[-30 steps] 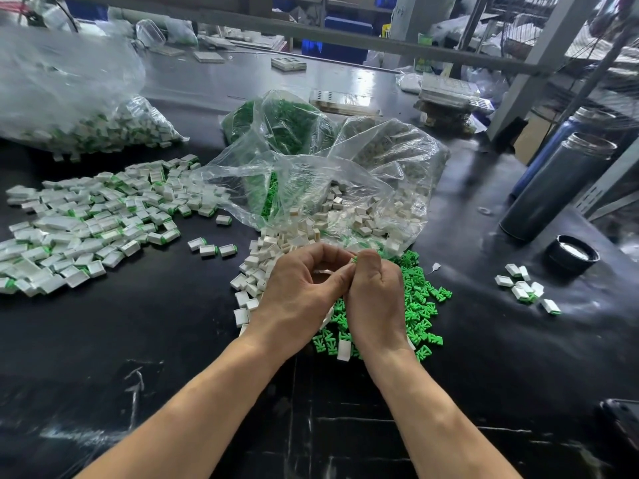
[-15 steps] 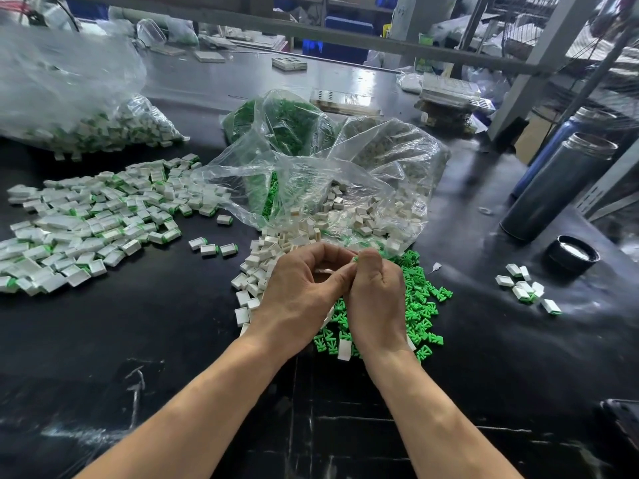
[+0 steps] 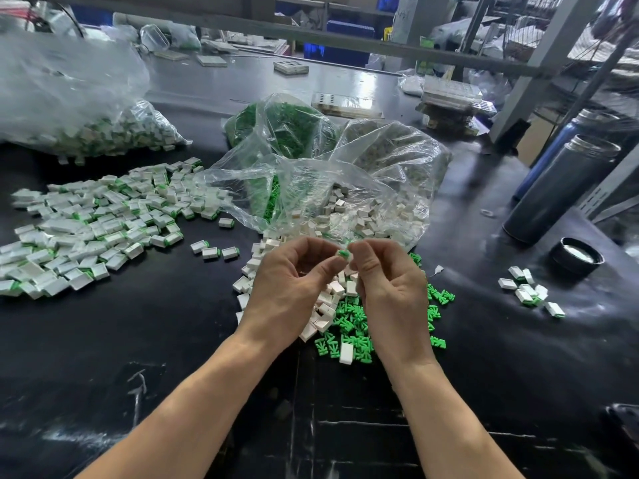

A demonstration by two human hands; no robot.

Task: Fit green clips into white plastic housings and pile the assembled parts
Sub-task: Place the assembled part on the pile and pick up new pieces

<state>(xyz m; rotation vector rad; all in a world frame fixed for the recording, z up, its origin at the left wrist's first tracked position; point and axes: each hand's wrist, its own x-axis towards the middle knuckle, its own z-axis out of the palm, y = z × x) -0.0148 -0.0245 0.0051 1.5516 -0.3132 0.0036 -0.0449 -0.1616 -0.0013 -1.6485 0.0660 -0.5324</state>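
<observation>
My left hand and my right hand are raised together above the loose parts, fingertips meeting. Between them a green clip shows, pinched at the fingertips; a white housing around it is mostly hidden by the fingers. Under the hands lie loose white housings and loose green clips on the black table. A big spread of assembled white-and-green parts covers the table to the left.
An open clear bag of white housings lies just beyond the hands, a bag of green clips behind it, and a bag of assembled parts far left. A dark flask, its lid and a few parts are at right.
The hands have parted slightly and turned, so the green clip between the fingertips now shows. The piles and bags have not moved.
</observation>
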